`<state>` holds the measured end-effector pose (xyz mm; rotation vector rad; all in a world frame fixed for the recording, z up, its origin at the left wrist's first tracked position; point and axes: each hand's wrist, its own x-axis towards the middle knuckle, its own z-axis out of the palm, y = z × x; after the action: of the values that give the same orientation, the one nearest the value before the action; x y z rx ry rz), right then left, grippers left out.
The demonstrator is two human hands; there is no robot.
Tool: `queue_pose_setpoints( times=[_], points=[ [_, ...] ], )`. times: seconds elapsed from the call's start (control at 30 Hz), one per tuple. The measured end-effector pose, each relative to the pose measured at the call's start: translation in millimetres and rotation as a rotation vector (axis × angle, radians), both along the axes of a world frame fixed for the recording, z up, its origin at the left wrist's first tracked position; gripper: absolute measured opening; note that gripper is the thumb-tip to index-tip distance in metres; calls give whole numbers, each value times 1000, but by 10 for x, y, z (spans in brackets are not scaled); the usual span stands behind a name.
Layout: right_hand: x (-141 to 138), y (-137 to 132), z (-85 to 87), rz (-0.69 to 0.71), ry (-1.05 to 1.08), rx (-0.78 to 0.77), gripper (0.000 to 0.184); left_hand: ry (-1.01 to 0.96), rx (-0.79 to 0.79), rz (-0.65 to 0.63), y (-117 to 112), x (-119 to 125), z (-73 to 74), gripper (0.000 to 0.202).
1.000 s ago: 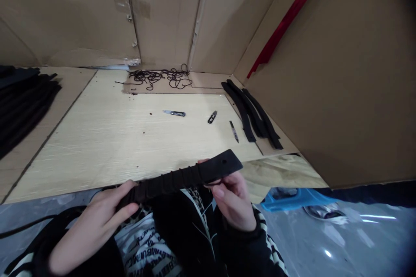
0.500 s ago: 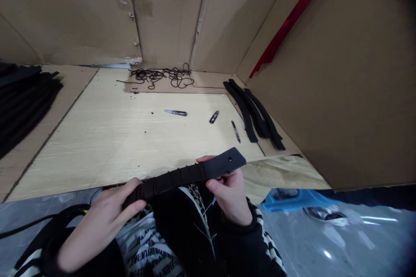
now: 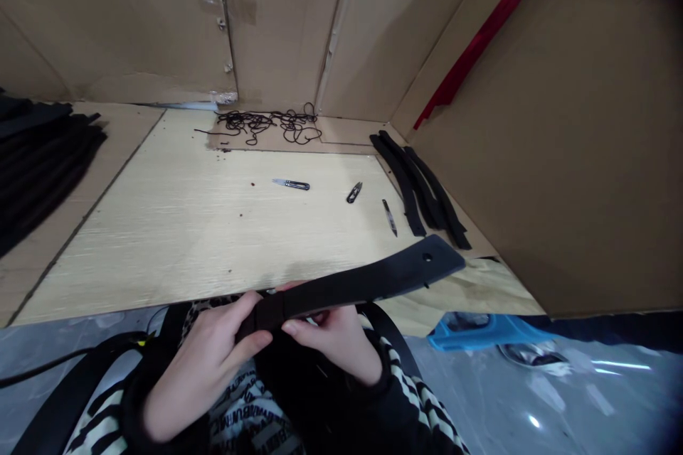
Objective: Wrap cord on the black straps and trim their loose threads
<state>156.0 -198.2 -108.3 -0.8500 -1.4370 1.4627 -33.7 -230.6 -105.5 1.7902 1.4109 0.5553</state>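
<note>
A long flat black strip (image 3: 368, 281) with a hole near its wide right end is held at the front edge of the table. My left hand (image 3: 205, 352) is closed round its left part, thumb and fingers on either side. Close beside it, my right hand (image 3: 336, 341) grips the strip near the middle, thumb in front and fingers behind. Between the hands a dark brownish band or wrap shows on the strip. The smooth right end sticks out past my right hand, tilted up. The strip's far left end is hidden by my left hand.
Thread snips (image 3: 291, 185), a second small pair of snips (image 3: 354, 192) and a small blade-like tool (image 3: 389, 218) lie on the table. Several black strips (image 3: 410, 185) rest at the right, a dark pile (image 3: 48, 163) at the left. Tangled cord (image 3: 267, 124) lies before cardboard walls (image 3: 277, 21).
The strip has shifted right and shows a longer smooth part. My right hand has moved left along it, close to my left hand, which moved slightly right. Fewer wraps show.
</note>
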Motion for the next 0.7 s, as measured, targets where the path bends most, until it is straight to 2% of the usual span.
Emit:
queue_pose_setpoints(
  times=[0.1,0.27,0.4,0.5,0.57,0.63,0.7],
  points=[
    [5,-19,18,31,15,42,29,25,61,-8,-4,24,47,30],
    [103,-42,25,34,13,147,36,123,200,-5,-51,111,223,39],
    [215,-35,149,115,-41,243,37,254,498,23,-132,204,320,47],
    [286,-76,272,98,-117,316,40,342,711,38,-164,254,342,50],
    [355,-102,318,61,-195,357,38,347,745,17,-146,248,337,51],
    [460,-79,325,19,-286,356,26,323,700,13,-100,193,320,51],
    [598,22,314,84,-399,298,13,283,623,18,-46,95,299,49]
  ],
)
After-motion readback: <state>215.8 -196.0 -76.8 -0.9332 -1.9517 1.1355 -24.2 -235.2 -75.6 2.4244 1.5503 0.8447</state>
